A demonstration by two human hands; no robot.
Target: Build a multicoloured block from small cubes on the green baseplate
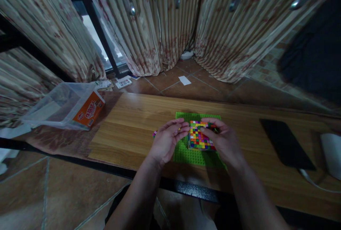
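My right hand (225,139) touches glossy plastic bricks (198,138) over a studded plastic baseplate (183,157). Around the baseplate I see smooth, wood-grained tabletop (128,130); on its near side, a shiny, pebbled edge (186,186); left of it, a clear plastic bin (68,113); right of it, a matt black slab (287,145); beyond it, pleated cloth curtains (149,31).

Wood-grain tabletop (133,123), black edge (191,189) along the near side. Directly on the wood: a green studded baseplate (183,157), lying flat; to its right, a flat black slab (286,143), white cable (314,184) at its near end; at far right, a white object (331,153), only partly in view. Left: a clear plastic bin (64,121) on a reddish-brown patterned surface (45,143).
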